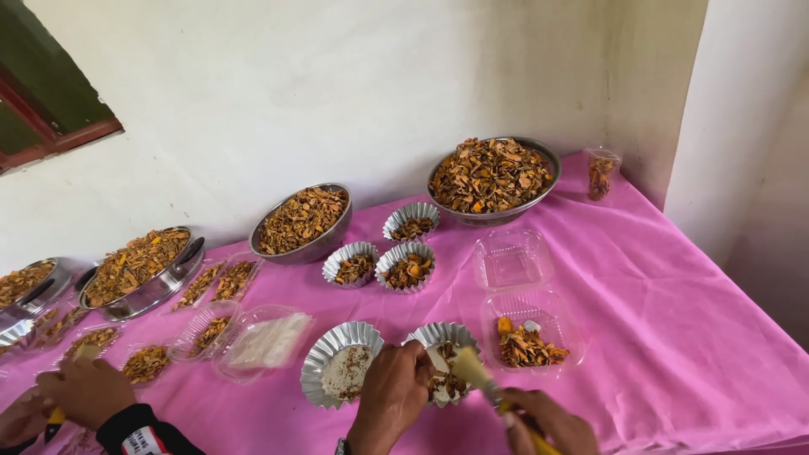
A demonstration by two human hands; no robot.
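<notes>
Left hand (394, 394) curled over the rim of a pleated foil cup (444, 364), steadying it so it does not slide on the pink cloth (674, 337); fingers narrow, pressed on the cup edge. Right hand (548, 421) closed around a yellow-handled scoop (472, 369), tip set inside the same cup, above brown and white filling. Just left, touching nearly, a second foil cup (341, 362) with white grains and some brown bits. To the right, a clear plastic box (531, 337) with orange-brown chips, lid part (512, 257) lying open behind it. Farther back, three small filled foil cups (392, 253) grouped close, probably kept within reach. Along the wall, steel bowls (493, 177) full of dried chips, placed as stock. At lower left, another person's hand (84, 392) in a dark sleeve, near small trays (147, 364).
</notes>
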